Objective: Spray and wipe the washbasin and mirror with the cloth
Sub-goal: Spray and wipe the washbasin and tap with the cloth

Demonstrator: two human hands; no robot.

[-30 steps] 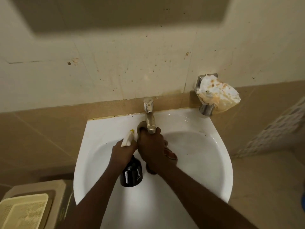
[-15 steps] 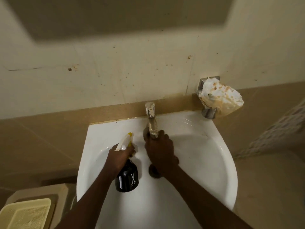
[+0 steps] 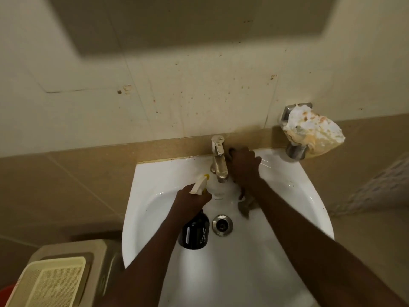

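White washbasin (image 3: 155,196) against stained cream wall (image 3: 199,96), tan tile band (image 3: 66,173).

A stained cream wall (image 3: 199,89) meets tan tiles (image 3: 66,185); a beige bin (image 3: 73,251) stands lower left.

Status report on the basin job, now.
Left hand gripping spray bottle over basin. Right hand pressing cloth beside tap. Nothing in the way.
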